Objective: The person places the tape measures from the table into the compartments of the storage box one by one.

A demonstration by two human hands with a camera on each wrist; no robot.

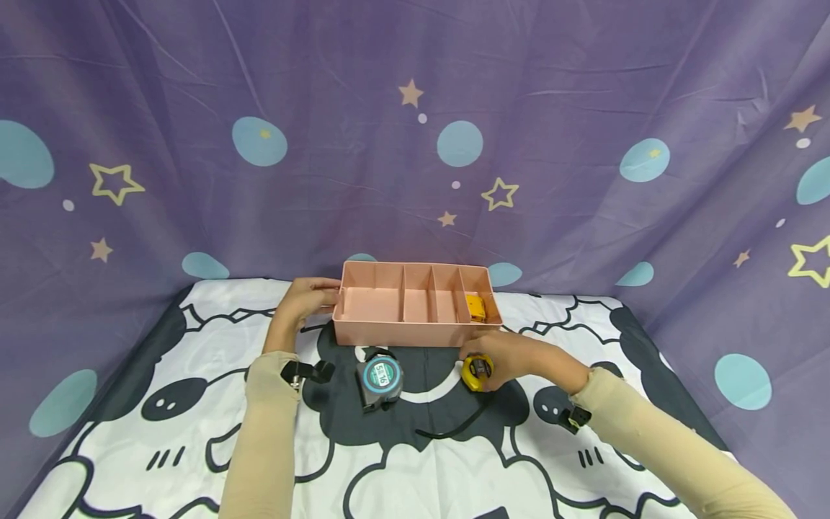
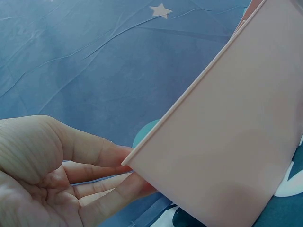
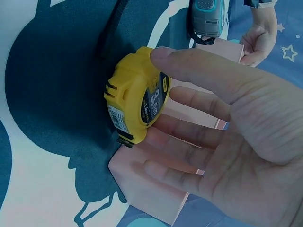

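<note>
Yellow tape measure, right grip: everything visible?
The yellow tape measure has a rounded case, apparently plastic, with a dark printed face label, a white barcode sticker on its edge and a small black part at one corner. The right grip pinches it, face label toward the head camera, in front of the pink box near its right end. Unclear: whether it touches the cloth, or the nearby black strap is attached.

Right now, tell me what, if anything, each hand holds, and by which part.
The right hand holds the rounded yellow tape measure by the edges of its case. The left hand touches the left end of the pink rectangular divided box.
</note>
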